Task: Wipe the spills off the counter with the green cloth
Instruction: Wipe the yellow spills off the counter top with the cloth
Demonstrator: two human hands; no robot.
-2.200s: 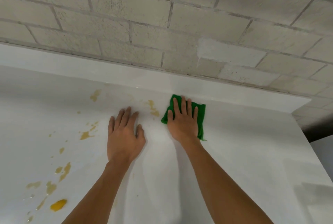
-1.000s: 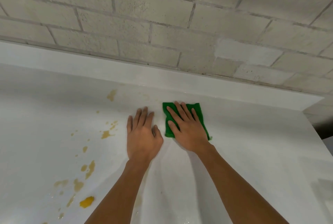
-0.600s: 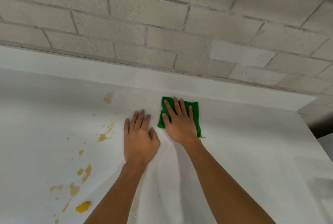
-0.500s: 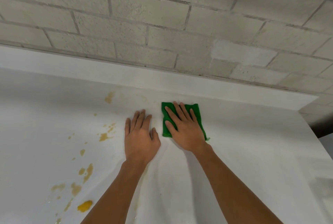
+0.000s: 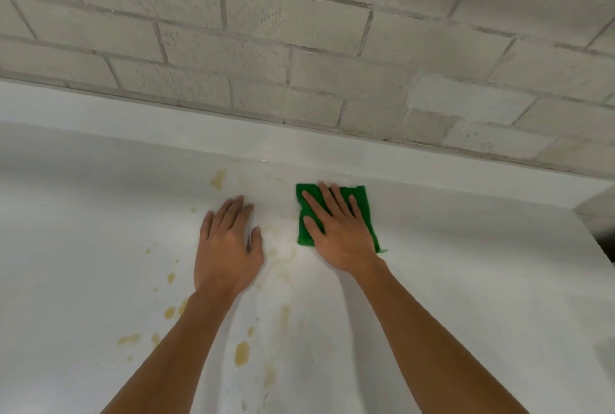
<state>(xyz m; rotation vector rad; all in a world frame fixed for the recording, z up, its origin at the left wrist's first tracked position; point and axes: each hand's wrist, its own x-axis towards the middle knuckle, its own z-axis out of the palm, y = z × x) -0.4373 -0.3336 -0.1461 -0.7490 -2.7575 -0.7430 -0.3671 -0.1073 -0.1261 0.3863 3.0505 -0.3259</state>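
Observation:
The green cloth (image 5: 363,200) lies flat on the white counter (image 5: 466,280), close to the raised back ledge. My right hand (image 5: 339,234) presses down on it with fingers spread, covering most of it. My left hand (image 5: 226,247) rests flat on the bare counter a short way to the left, holding nothing. Yellow-brown spills dot the counter: one patch (image 5: 218,179) beyond my left hand, a blob (image 5: 242,352) between my forearms, and several drops (image 5: 169,312) to the left. Faint smears (image 5: 283,253) show between my hands.
A white ledge (image 5: 199,134) runs along the back of the counter under a pale brick wall (image 5: 299,30). The counter ends at its right edge (image 5: 595,247), with a dark gap beyond.
My left hand and forearm have shifted left, covering one spill and uncovering blobs between my arms. My right hand has rubbed the cloth back and forth by the ledge.

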